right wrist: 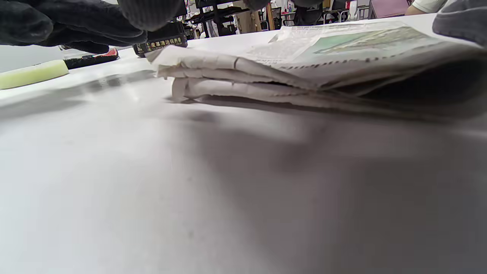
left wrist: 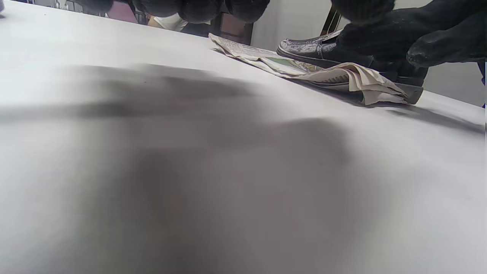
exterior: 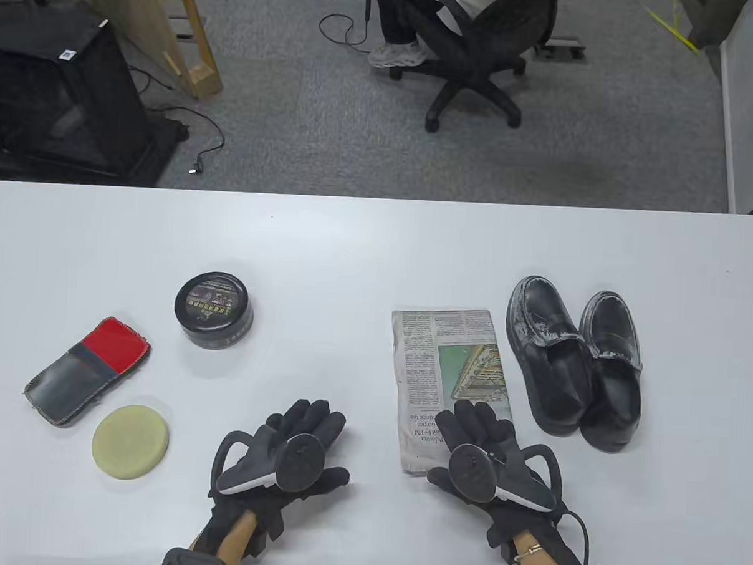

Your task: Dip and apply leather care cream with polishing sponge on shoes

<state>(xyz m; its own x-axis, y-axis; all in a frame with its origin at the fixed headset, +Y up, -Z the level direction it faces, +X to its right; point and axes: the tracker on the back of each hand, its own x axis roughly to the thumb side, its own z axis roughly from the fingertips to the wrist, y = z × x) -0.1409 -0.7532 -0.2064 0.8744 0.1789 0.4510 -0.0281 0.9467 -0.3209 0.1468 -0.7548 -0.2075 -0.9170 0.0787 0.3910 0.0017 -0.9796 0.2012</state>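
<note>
table view: white table [exterior: 378,251], both gloved hands flat near its front edge. left hand [exterior: 294,444] palm down on bare table, fingers relaxed and spread, holding nothing. right hand [exterior: 488,446] likewise slack, fingers lying on the near end of a folded newspaper [exterior: 439,354], gripping nothing. pair of black leather shoes [exterior: 573,360] just right of the newspaper, side by side and touching, toes pointing away, whitish smears on the uppers. closed round tin of leather care cream [exterior: 214,310] on the left half, lid on. pale yellow round polishing sponge [exterior: 131,441] near the front left, just beside a grey-and-red cloth [exterior: 85,369], well apart from the shoes. right wrist view: layered newspaper edge close up, sponge and tin beyond it at left. left wrist view: newspaper and a shoe at far right, table below blurred.
</note>
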